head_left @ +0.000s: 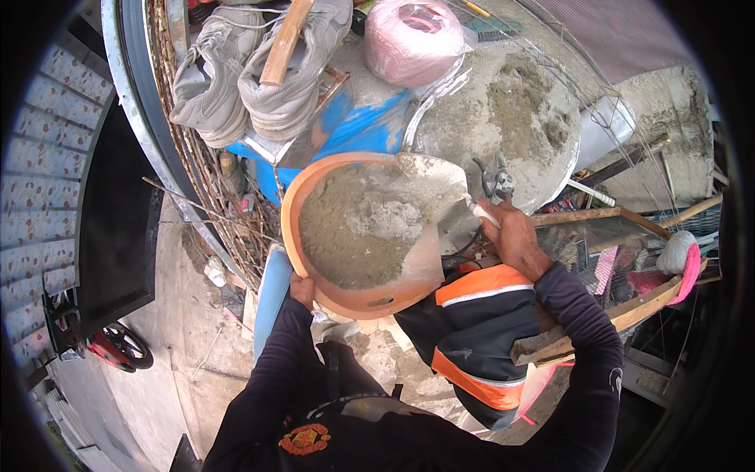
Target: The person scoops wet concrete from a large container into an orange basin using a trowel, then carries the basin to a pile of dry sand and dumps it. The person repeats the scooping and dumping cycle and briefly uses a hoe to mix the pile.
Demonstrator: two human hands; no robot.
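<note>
An orange plastic basin (295, 212) sits in front of me, holding grey, sandy powder (338, 244) with a paler heap in its middle. My left hand (303, 290) is closed on the basin's near left rim. At the right side, my right hand (517, 238) is wrapped round the whitish handle of a trowel (456, 224), its metal blade at the basin's right edge. A pale, mortar-crusted curved piece (432, 170) lies over the far right rim; whether it belongs to the trowel I cannot tell. Beyond the right hand, grey pliers (497, 178) rest on a round, cement-stained surface (543, 169).
Worn grey shoes (271, 79) with a wood strip (285, 43) stand far left, beside a pink roll of twine (413, 43). Thin sticks (200, 157) line the left. A black and orange garment (484, 315) hangs near right, by a wooden frame (613, 318) with wires.
</note>
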